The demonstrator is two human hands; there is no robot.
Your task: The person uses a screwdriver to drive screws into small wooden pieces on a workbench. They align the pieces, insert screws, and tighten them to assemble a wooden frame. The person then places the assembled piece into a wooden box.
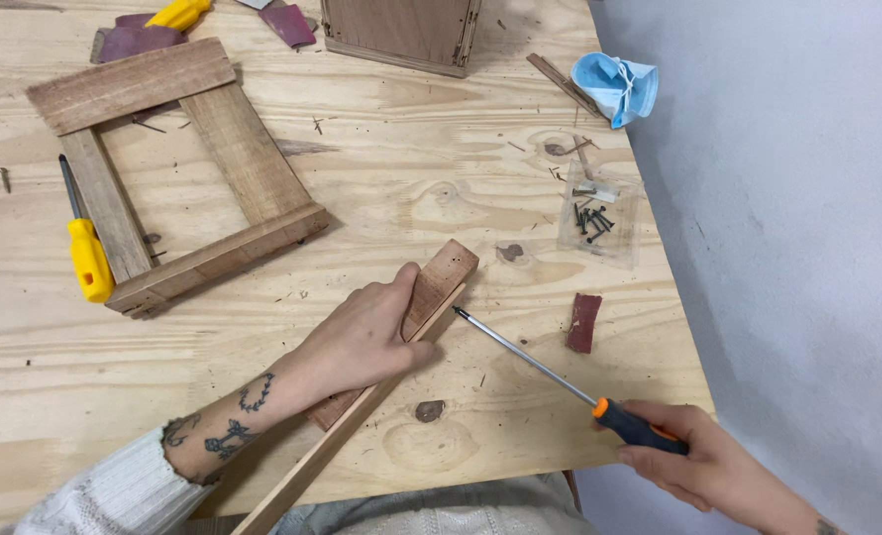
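A clear plastic packet (599,220) was seen near the right edge of the table (441,198), lying flat, with a cluster of small dark screws (591,218) inside it; a label, if any, could not be made out. A crumpled blue face mask (614,86) lay beyond it, close to the table edge. A small strip of reddish sandpaper (584,322) lay nearer, just past the screwdriver's shaft.

The left hand (366,337) was laid palm down and pressed over two wooden slats (401,342), the fingers curled around the far side, so that the pieces were held against the tabletop. The slats ran diagonally from the table's front edge towards its middle, one thicker and reddish, the other thin and pale, seemingly touching along their length.

The right hand (703,461) was closed around the orange-and-black handle of a screwdriver (550,372), whose tip was brought to the edge of the slats beside the left fingers.

A square wooden frame (178,168) lay at the left, with a yellow-handled screwdriver (84,243) beside it. A wooden box (401,35) stood at the far edge.
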